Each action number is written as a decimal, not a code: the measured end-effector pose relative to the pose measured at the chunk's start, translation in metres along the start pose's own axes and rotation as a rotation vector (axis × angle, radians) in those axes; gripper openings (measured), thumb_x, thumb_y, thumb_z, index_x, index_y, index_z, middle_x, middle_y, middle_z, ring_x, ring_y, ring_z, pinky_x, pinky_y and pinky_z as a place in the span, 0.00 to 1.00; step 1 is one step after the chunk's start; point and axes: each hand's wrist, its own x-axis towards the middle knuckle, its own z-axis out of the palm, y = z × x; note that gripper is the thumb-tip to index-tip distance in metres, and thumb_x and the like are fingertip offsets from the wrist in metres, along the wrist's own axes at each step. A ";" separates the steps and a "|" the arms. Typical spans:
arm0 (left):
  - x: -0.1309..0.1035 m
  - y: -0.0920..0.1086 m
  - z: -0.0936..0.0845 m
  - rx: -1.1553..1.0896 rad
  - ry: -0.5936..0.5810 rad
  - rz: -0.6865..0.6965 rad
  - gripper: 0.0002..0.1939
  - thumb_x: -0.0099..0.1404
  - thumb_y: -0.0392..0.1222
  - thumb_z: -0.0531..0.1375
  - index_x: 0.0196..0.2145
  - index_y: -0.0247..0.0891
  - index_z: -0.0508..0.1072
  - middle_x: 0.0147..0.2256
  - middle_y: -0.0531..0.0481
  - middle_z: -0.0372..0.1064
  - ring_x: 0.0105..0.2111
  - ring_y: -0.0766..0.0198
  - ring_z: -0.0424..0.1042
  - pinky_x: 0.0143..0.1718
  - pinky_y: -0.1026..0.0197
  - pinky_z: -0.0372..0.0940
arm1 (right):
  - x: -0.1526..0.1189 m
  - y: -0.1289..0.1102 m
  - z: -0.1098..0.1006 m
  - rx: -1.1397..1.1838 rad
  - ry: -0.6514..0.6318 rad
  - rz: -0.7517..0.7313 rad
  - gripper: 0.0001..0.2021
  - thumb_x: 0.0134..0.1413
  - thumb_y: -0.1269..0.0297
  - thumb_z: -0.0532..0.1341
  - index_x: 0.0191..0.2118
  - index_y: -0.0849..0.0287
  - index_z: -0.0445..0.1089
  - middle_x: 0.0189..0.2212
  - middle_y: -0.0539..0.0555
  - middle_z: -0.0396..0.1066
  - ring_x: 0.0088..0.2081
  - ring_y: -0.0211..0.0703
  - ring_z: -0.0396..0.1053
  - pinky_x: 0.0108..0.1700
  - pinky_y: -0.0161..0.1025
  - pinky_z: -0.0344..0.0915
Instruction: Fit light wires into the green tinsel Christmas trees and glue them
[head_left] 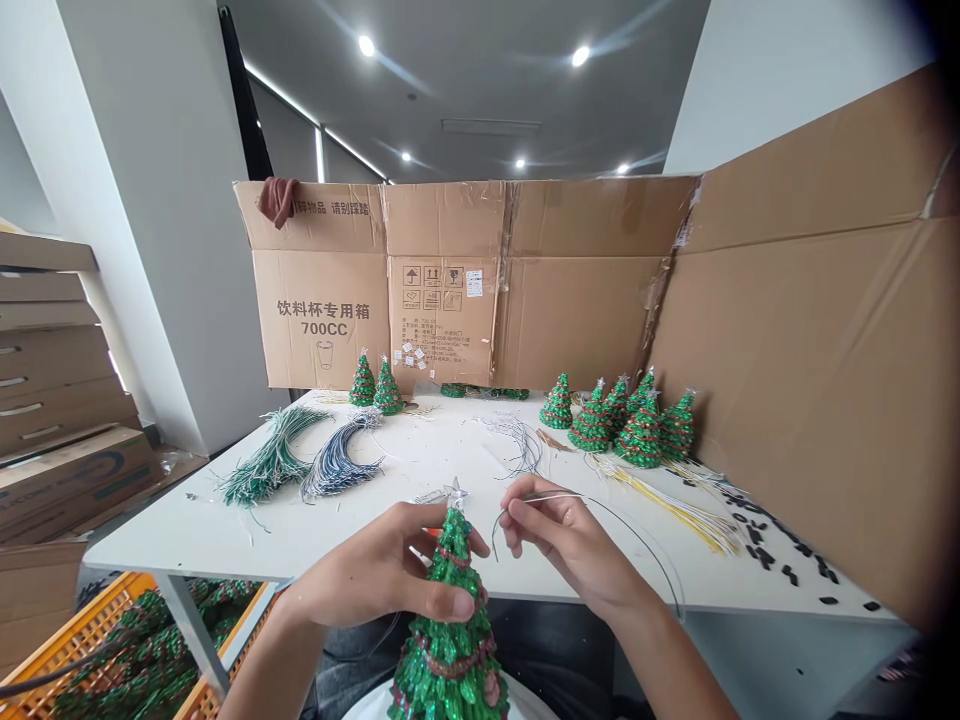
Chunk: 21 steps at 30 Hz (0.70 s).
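Note:
A green glittery miniature Christmas tree [442, 650] with red garlands stands upright in front of me, a clear star [456, 492] at its tip. My left hand [397, 570] is wrapped round its upper part, thumb across the front and fingers behind. To the right of the tip, my right hand [559, 535] pinches a thin dark-and-white wire [630, 527]. One short end of the wire curls down beside the tree, apart from it; the long end arcs right and down past my wrist. Beneath the tree shows part of a white round surface [529, 702].
On the white table [300, 545] lie green wires [274, 455], blue wires [341, 458] and yellow wires [686, 510]. Several finished-looking trees [637, 430] stand back right, near black bits [761, 555]. Cardboard walls [577, 310] enclose the back and right. An orange crate [135, 590] is lower left.

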 end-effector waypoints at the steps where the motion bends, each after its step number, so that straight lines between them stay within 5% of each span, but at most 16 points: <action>1: 0.000 0.000 0.000 -0.002 0.000 0.001 0.29 0.59 0.55 0.77 0.55 0.41 0.81 0.43 0.48 0.80 0.42 0.57 0.75 0.41 0.59 0.69 | 0.000 0.000 0.000 0.003 0.006 -0.004 0.14 0.63 0.53 0.75 0.39 0.59 0.78 0.31 0.51 0.77 0.32 0.39 0.72 0.38 0.38 0.68; 12: 0.002 0.006 0.003 0.015 -0.015 0.046 0.32 0.60 0.54 0.77 0.59 0.45 0.80 0.55 0.47 0.76 0.44 0.59 0.74 0.43 0.60 0.68 | -0.002 -0.002 0.005 0.045 -0.002 0.003 0.14 0.65 0.53 0.75 0.40 0.58 0.77 0.31 0.52 0.77 0.33 0.40 0.72 0.38 0.38 0.68; 21: 0.002 0.003 0.004 -0.002 -0.028 0.021 0.32 0.59 0.52 0.77 0.59 0.44 0.81 0.46 0.49 0.79 0.42 0.57 0.77 0.42 0.58 0.69 | 0.000 0.001 0.009 0.018 0.021 -0.017 0.15 0.64 0.51 0.74 0.40 0.57 0.75 0.28 0.49 0.74 0.31 0.39 0.68 0.35 0.37 0.65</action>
